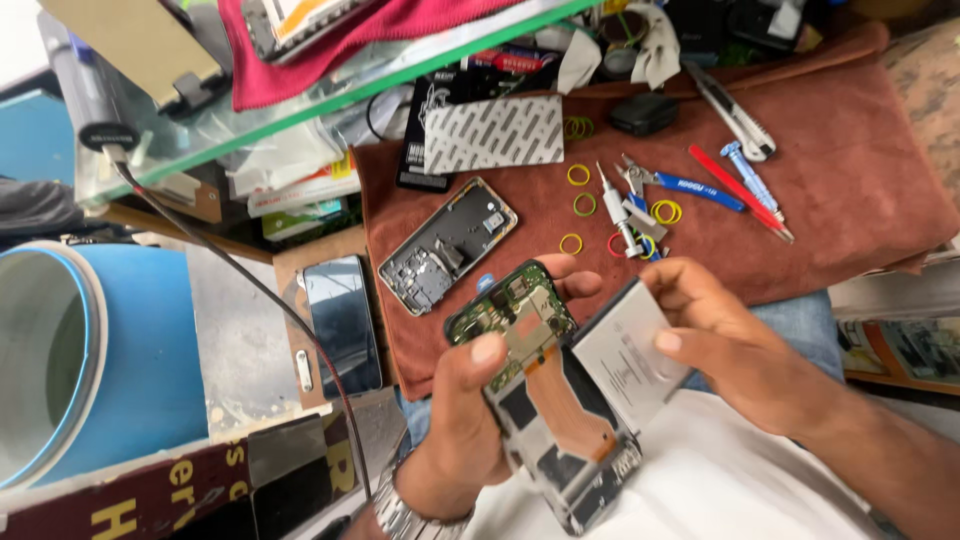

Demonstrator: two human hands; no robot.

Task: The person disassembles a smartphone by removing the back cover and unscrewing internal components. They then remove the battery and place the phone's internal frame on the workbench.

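At the centre of the frame the left hand (470, 400) grips an opened phone (545, 400), its back cover off, the green circuit board and an orange flex strip exposed; the thumb presses on the board near the upper end. The right hand (730, 345), coming in from the right, pinches a flat grey battery (625, 360) by its upper edge, tilted, with its lower left edge touching the phone's frame. The step in hand appears to be moving the battery at its bay; whether in or out cannot be told. The next move likely calls for a steady left grip and care not to bend the cell or catch the flex strip. Just above, on the brown cloth (860, 190) over the tabletop, lies a second phone frame (447, 245), with yellow rubber bands (578, 175) and blue-handled pliers (680, 187) farther toward the upper right.
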